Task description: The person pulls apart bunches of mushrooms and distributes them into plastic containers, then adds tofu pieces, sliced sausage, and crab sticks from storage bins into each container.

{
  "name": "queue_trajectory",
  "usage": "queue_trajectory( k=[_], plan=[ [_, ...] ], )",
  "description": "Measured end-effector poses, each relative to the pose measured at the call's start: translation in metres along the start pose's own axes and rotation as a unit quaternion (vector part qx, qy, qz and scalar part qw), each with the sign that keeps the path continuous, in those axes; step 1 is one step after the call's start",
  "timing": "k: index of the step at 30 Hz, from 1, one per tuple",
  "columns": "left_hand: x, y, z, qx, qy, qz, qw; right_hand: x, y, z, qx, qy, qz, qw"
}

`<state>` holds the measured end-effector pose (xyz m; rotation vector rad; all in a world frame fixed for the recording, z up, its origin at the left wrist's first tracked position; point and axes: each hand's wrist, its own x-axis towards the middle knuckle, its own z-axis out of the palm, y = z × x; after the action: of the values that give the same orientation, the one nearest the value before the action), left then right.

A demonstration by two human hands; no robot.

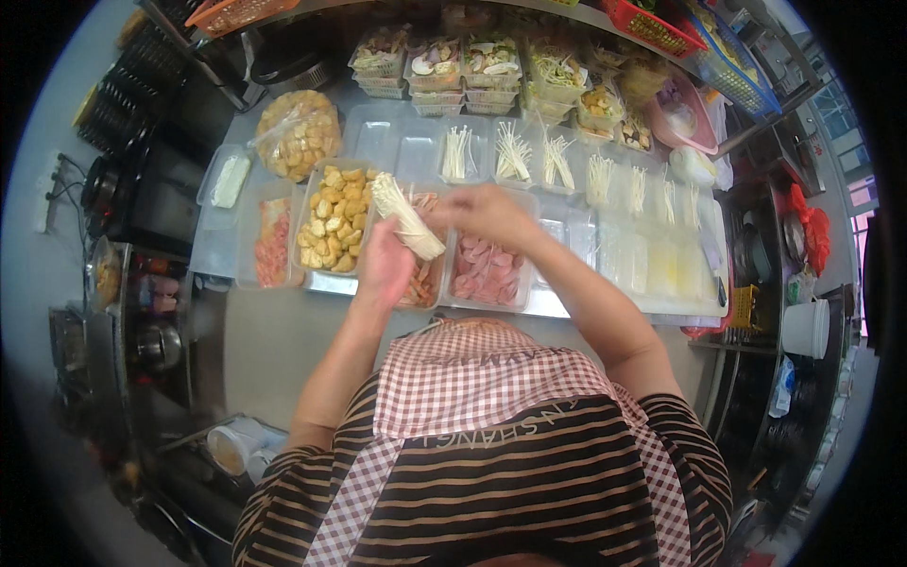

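A pale bunch of enoki mushrooms [408, 225] rests in my left hand [380, 269], whose fingers are wrapped round it. My right hand [489, 214] is beside the bunch, its fingers bent together near the stems; what they pinch, if anything, is hidden. Both hands are above open tubs: golden fried tofu puffs [331, 227] to the left, round pink meat slices [489, 272] to the right. Between these, my hands partly cover a tub of reddish strips [421, 285]. Beyond my right hand, small portions of enoki [513, 153] lie in a row of clear trays.
A tub of pink-white slices [274, 238] and a bag of tofu puffs [299, 132] are at the left. Stacked vegetable boxes [491, 61] line the back, under a shelf with a red basket [658, 26]. A pink bowl [688, 115] stands at the back right.
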<state>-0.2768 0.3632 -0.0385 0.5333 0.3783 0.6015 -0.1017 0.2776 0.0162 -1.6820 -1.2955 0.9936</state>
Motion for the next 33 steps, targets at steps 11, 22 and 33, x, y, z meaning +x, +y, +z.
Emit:
queue_trajectory(
  k=[11,22,33],
  plan=[
    [0.019,0.0,0.0,-0.005,-0.005,-0.051,0.999,0.0,-0.006,0.02,0.159,0.147,0.129,0.968],
    [0.033,-0.006,-0.001,0.092,-0.017,-0.018,0.995,0.002,0.008,0.033,0.027,0.078,0.085,0.993],
    [0.034,-0.012,-0.01,0.113,-0.039,-0.04,0.992,0.005,0.005,0.029,0.005,0.06,0.044,0.997]
  ],
)
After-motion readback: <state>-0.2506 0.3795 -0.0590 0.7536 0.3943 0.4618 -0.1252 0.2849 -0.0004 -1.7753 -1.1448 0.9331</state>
